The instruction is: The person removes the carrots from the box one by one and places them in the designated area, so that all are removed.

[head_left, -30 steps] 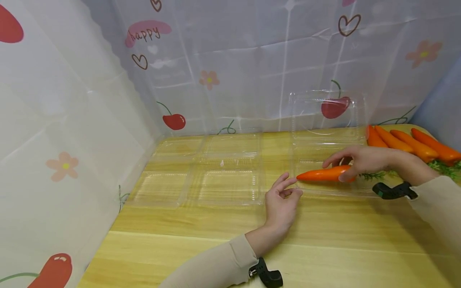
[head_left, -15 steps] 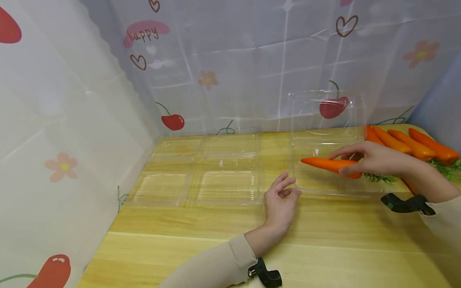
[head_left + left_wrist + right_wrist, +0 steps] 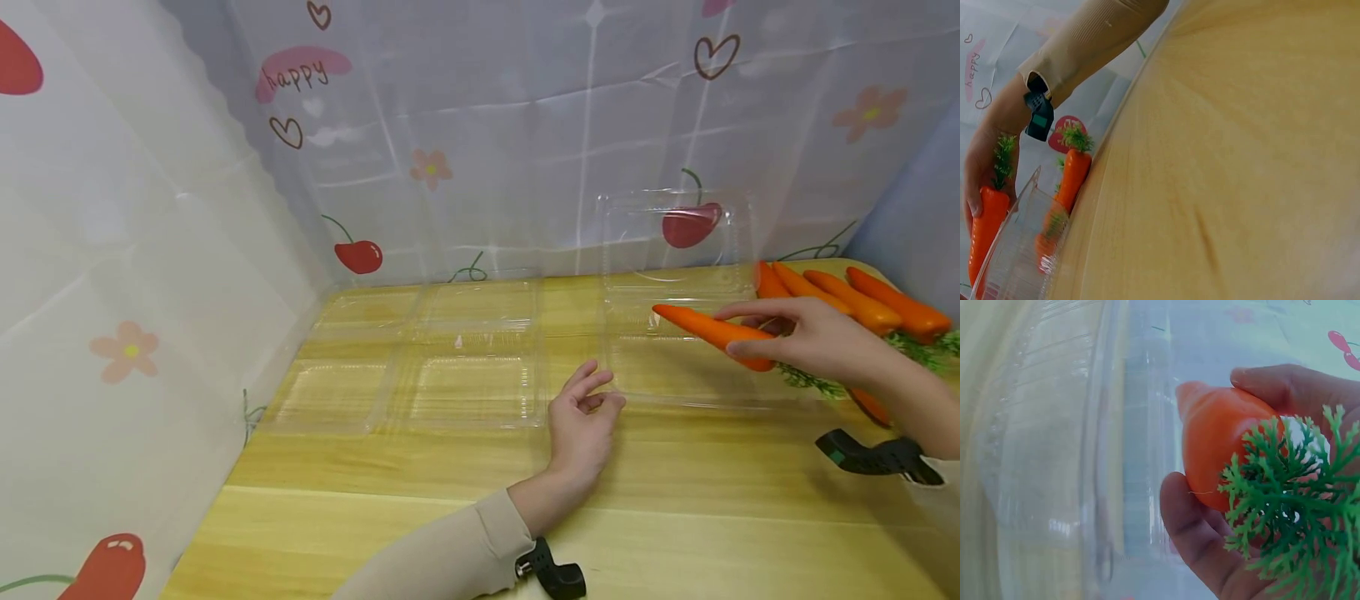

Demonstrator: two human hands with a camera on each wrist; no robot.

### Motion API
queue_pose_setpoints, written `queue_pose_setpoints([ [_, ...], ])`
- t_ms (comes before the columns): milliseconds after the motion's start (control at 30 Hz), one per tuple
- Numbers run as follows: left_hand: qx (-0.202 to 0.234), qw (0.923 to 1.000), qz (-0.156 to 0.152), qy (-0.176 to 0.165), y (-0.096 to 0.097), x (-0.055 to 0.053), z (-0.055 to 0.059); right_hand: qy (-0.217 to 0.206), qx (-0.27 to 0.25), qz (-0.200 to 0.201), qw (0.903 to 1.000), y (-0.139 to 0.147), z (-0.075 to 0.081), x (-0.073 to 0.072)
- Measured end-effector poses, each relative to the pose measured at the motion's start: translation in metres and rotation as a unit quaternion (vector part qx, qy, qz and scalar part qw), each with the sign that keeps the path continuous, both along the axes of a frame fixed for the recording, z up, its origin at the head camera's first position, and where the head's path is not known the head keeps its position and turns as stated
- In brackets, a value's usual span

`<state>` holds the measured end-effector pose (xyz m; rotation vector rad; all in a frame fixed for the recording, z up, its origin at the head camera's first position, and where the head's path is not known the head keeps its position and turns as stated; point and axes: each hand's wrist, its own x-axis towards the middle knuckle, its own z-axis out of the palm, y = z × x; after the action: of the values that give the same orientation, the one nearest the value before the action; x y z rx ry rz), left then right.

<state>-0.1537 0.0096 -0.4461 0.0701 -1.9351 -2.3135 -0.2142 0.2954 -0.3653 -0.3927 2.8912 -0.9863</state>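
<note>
My right hand point(image 3: 817, 337) pinches an orange carrot point(image 3: 708, 331) by its thick, leafy end, between thumb and fingers. The carrot is raised and tilted, its tip pointing up and left over an open clear plastic clamshell box point(image 3: 690, 402). Green leaves point(image 3: 1291, 494) hang toward the camera in the right wrist view. At the box's front left corner my left hand point(image 3: 581, 429) pinches the rim between thumb and forefinger, other fingers spread. In the left wrist view the carrot point(image 3: 988, 222) hangs beyond the box wall point(image 3: 1025, 225); the left hand is mostly out of view there.
Several carrots point(image 3: 858, 300) with green tops lie at the right back; another carrot point(image 3: 870, 407) is partly hidden by the right wrist. Two more open clear boxes, a middle box point(image 3: 476, 425) and a left box point(image 3: 322, 427), sit left. A patterned curtain point(image 3: 510, 150) stands behind.
The carrot has risen from low in the box, moved right, and its tip has swung upward with my right hand. The left hand keeps its place at the box corner.
</note>
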Motion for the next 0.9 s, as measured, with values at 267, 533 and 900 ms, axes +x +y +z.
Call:
queue_pose_setpoints([
  [267,0.0,1.0,-0.003,0.0,-0.001,0.0,0.0,0.004,-0.011,-0.053,0.9985,0.011,-0.007,0.011],
  [533,0.001,1.0,-0.002,0.003,0.0,-0.001,-0.001,0.033,-0.018,-0.106,0.9937,0.027,-0.011,0.019],
  [900,0.007,1.0,0.0,0.003,0.0,0.0,-0.001,0.053,-0.042,-0.168,0.9834,0.069,-0.03,0.022],
])
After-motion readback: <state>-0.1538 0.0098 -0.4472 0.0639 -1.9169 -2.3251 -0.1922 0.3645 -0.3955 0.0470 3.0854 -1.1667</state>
